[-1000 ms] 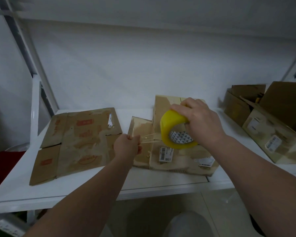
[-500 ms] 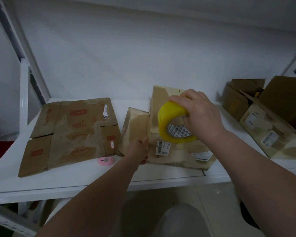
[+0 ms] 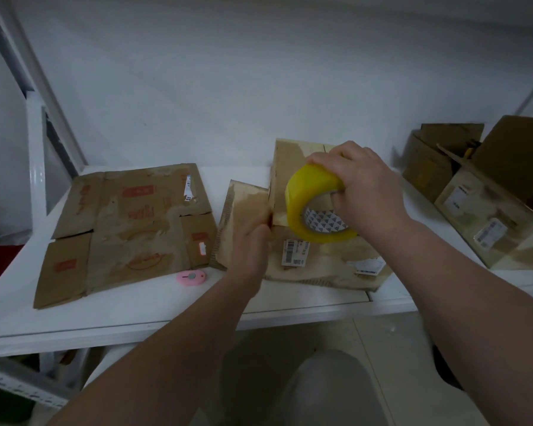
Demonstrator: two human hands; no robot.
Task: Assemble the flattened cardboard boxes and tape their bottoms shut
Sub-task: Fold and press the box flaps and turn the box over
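Table (image 3: 136, 315), front edge nearest. Pink cutter (image 3: 191, 278) lies on it, just in front of the flat box, and neither hand touches it.

Left hand (image 3: 253, 241): over the left part of the middle box (image 3: 330, 259). It is motion-blurred and the fingers look curled. Cannot tell whether they pinch a tape end, the cardboard or nothing.

Middle box: low on the table with a panel raised at the back, shape hard to read. No tape strip visible across it.

Right hand (image 3: 370, 192): fingers wrapped round the yellow tape roll (image 3: 302, 204), held above the middle box.

Flat box (image 3: 126, 229), left: 1 piece, fully flat, not started.

Far right: standing box (image 3: 493, 216) with a rear box (image 3: 434, 167) behind it, bottoms hidden.

Judgement: task partway. 1 box at the taping step, 1 left to erect and tape.
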